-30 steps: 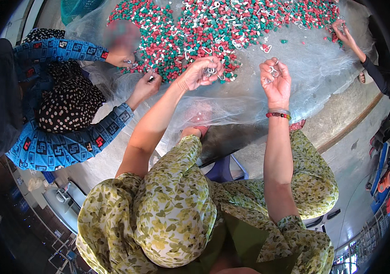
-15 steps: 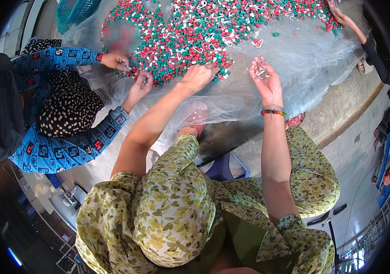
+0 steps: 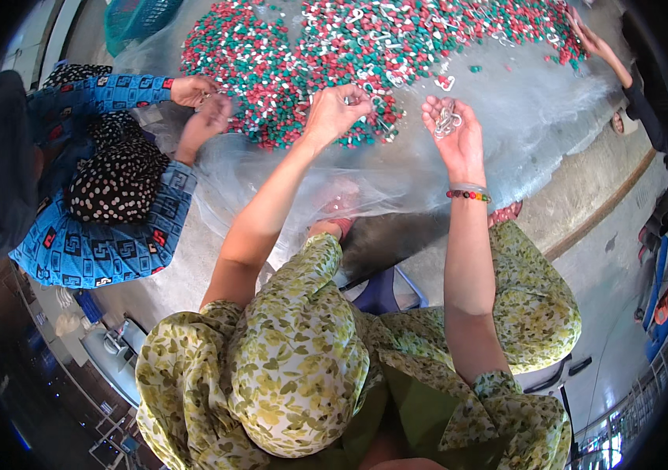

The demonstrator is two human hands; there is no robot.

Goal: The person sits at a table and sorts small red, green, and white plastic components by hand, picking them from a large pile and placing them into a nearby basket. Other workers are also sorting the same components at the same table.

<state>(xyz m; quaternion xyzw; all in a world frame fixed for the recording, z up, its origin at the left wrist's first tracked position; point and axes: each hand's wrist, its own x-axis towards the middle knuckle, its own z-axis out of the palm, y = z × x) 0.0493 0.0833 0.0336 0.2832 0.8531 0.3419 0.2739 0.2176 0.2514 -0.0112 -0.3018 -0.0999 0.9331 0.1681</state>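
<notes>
Beyond my knees lies a wide heap of small red, green and white pieces (image 3: 248,86), with pale looped clips (image 3: 397,78) scattered among them. My left hand (image 3: 335,113) hovers over the heap's near edge, its thumb and fingers pinched together. A small pale bit shows at the fingertips, too small to name. To the right, my right hand (image 3: 459,149) is turned palm up and cupped, fingers bent around several pale looped clips (image 3: 447,121). A beaded bracelet (image 3: 469,195) circles that wrist.
Clear plastic sheeting (image 3: 522,117) spreads under the heap. At left a person in a blue patterned sleeve (image 3: 130,92) works with both hands (image 3: 205,117). Another person's hand (image 3: 584,35) reaches in at the far right. A teal basket (image 3: 134,23) stands at the back left.
My left hand has lifted off the heap and drawn back slightly left, fingers pinched. My right hand stays nearly in place with the clips. The left co-worker's hands have come closer together.
</notes>
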